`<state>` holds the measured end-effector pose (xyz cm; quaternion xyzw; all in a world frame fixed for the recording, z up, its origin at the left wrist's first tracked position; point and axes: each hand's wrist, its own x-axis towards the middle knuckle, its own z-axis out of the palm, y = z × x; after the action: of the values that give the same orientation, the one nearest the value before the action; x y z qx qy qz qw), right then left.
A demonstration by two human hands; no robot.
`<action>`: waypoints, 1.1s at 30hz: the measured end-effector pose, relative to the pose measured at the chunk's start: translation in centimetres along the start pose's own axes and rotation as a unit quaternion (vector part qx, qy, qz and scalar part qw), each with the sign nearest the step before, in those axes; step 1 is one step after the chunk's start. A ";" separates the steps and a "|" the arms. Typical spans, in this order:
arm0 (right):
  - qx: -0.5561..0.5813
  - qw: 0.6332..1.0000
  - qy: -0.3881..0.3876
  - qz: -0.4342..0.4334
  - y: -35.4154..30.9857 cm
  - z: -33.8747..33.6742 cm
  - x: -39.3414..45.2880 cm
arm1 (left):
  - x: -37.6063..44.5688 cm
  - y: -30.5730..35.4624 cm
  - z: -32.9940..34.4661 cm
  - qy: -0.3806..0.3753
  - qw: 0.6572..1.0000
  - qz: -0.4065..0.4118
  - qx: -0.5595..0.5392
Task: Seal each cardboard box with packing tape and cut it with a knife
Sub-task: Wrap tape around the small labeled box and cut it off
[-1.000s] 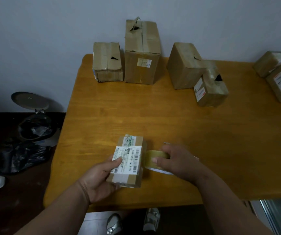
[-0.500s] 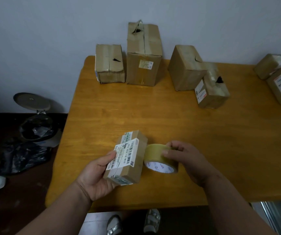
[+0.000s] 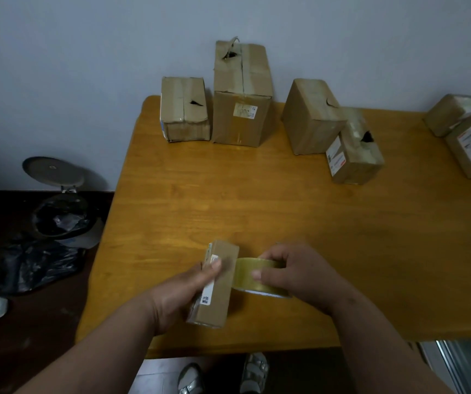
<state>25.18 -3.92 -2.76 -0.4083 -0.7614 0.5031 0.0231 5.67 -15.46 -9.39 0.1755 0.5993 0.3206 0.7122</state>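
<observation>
A small cardboard box [image 3: 222, 291] stands on its side near the table's front edge, its white label turned to the left. My left hand [image 3: 183, 291] grips it from the left, thumb on top. Right beside the box, my right hand [image 3: 294, 277] holds a roll of yellowish packing tape [image 3: 254, 277], and a strip of tape runs from the roll onto the box's right face. No knife shows.
Several cardboard boxes stand along the back of the wooden table [image 3: 257, 200], some with torn tops; two more [image 3: 467, 137] sit at the far right. An open pedal bin [image 3: 58, 211] and black bag lie on the floor to the left. Sandalled feet show below the table edge.
My left hand has turned the small box from label-up onto its side. My right hand has lifted the tape roll and brought it against the box's right face.
</observation>
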 end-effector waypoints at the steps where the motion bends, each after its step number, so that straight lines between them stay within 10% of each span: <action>1: -0.016 1.000 -0.002 -0.014 -0.2 0.2 0.1 | 0.0 -0.1 0.0 -0.002 1.000 0.009 0.010; 10: 0.140 0.990 -0.023 -0.021 0.1 -0.5 -0.2 | 0.0 -1.0 -1.1 0.032 0.988 0.105 -0.108; 33: -0.253 0.967 0.004 0.038 1.6 1.1 1.9 | -0.1 -0.8 0.3 -0.129 0.964 0.040 -0.229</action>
<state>24.37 -3.23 -5.26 -0.4319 -0.8474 0.2932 -0.0970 6.14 -16.03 -9.76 0.0716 0.4052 0.4520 0.7914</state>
